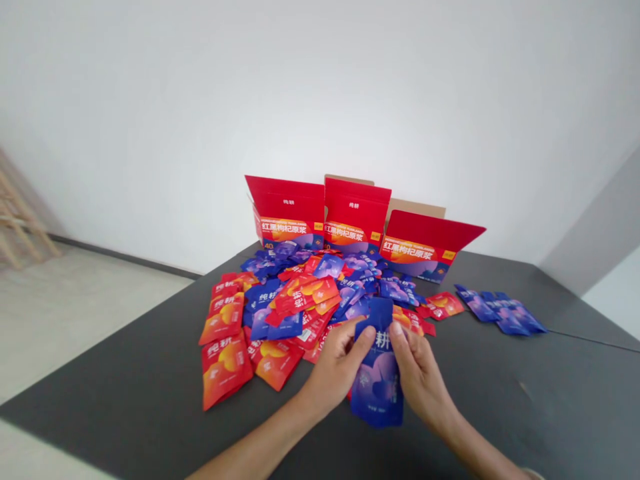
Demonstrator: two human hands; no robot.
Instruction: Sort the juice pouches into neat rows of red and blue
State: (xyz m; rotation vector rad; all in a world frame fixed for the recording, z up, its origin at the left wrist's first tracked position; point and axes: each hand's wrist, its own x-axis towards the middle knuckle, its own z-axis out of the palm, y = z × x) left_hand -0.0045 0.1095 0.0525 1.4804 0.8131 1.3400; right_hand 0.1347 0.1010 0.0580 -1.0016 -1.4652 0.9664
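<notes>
Between my two hands I hold a blue pouch (pixel 377 383) upright, with white lettering and purple fruit printed on its front. My left hand (pixel 340 360) is closed on its left edge, thumb on the front face. On the opposite edge my right hand (pixel 419 363) pinches it in the same way. The fingers behind the pouch are partly hidden. Just beyond lies a mixed heap of red pouches (pixel 300 293) and blue pouches (pixel 265 297). Some red pouches (pixel 227 367) lie along the heap's left side.
Three open red cartons (pixel 293 233) with raised flaps stand in a row behind the heap, against the white wall. Several blue pouches (pixel 500 311) lie apart on the right of the dark table (pixel 150 373). A wooden frame (pixel 20 220) stands on the floor at far left.
</notes>
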